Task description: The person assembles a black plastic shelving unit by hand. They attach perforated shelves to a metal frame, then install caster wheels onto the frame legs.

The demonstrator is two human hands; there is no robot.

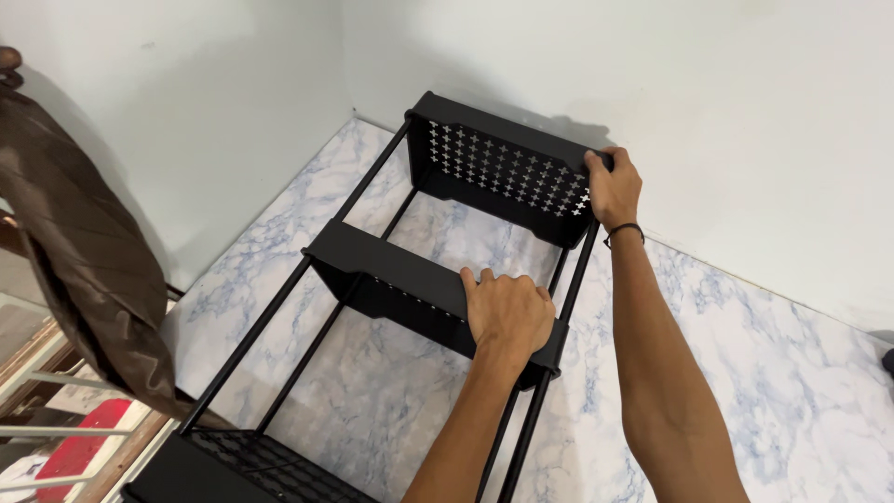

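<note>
Both forearms reach down to a black rack (372, 200) that lies on its side on the marble floor (764, 373), near the white wall (726, 102). Left hand (507, 312) is clamped on the middle shelf (386, 265). Right hand (615, 186) grips the corner of the far shelf (498, 163), which has cross-shaped holes. Brown cloth (74, 251) hangs at left.

left hand (507, 312) grips middle shelf (391, 265) | right hand (613, 189) grips top shelf (503, 158) | black rack (279, 312)
</note>
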